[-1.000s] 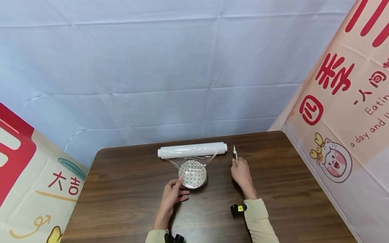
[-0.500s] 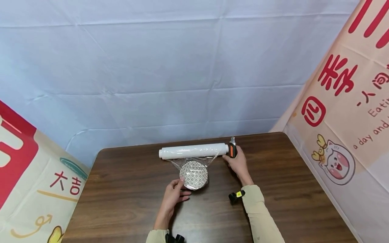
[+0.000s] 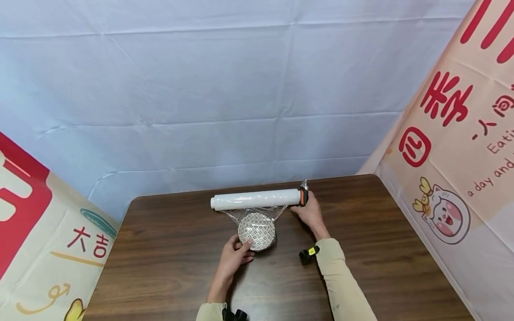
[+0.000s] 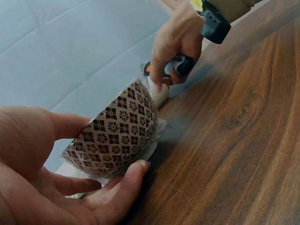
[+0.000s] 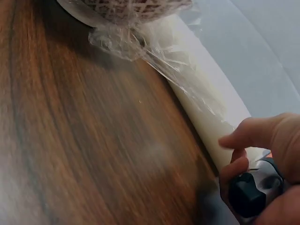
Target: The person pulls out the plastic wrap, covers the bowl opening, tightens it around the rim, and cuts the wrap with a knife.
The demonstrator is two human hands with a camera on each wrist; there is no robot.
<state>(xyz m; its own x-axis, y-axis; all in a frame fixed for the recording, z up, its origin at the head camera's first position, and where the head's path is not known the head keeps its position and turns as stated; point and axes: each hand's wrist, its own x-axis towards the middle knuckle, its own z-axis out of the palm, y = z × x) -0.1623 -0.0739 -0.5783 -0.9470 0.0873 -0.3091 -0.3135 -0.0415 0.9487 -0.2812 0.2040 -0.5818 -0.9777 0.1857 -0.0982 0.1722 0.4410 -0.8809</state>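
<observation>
A bowl (image 3: 257, 231) with a brown diamond-and-flower pattern stands on the table, clear plastic film stretched over its top. My left hand (image 3: 233, 256) grips its near left side; in the left wrist view a digit lies on the wall of the bowl (image 4: 117, 131) and other fingers reach under it. Behind the bowl lies a white roll of cling film (image 3: 257, 199), joined to it by a sheet of film (image 5: 176, 70). My right hand (image 3: 312, 211) holds a black-and-orange utility knife (image 3: 304, 195) at the roll's right end, index finger stretched along the roll.
The wooden table (image 3: 381, 232) ends at a pale cloth backdrop (image 3: 225, 98) just behind the roll. Printed banners (image 3: 445, 174) hang at both sides. A wrist camera (image 3: 308, 255) sits on each wrist.
My right hand has carried the utility knife leftward and back, up to the roll's right end. My left hand has shifted its hold slightly, one digit now over the bowl's near edge.
</observation>
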